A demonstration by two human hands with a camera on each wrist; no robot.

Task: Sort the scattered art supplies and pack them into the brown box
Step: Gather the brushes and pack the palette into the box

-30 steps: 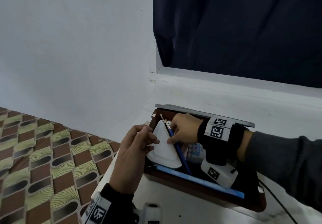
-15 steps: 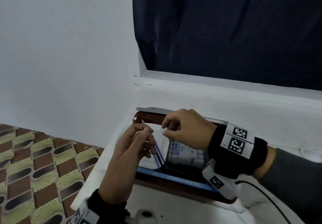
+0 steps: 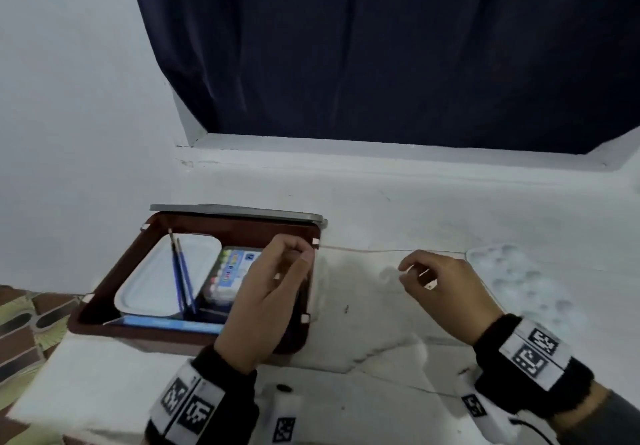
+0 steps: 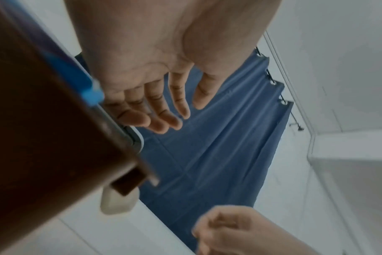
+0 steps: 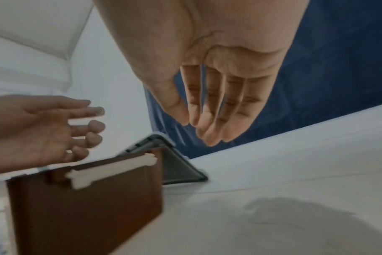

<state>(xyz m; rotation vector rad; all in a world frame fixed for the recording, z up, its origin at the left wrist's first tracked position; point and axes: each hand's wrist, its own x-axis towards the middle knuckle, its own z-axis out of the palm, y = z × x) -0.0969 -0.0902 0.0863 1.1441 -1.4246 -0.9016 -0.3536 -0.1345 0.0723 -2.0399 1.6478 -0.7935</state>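
Inside the brown box (image 3: 104, 309), at about nine o'clock on the white worktop (image 3: 381, 306), two blue-handled brushes (image 3: 181, 278) are now lying across a white palette (image 3: 149, 288) beside a paint set (image 3: 228, 271), no longer being held as they were a moment ago. The left hand (image 3: 273, 292) is hovering over the box's right rim with fingers loosely apart and holding nothing. The right hand (image 3: 440, 292) is withdrawing toward three o'clock, also empty and relaxed, near a second white palette (image 3: 512, 271) still unpacked, likely next.
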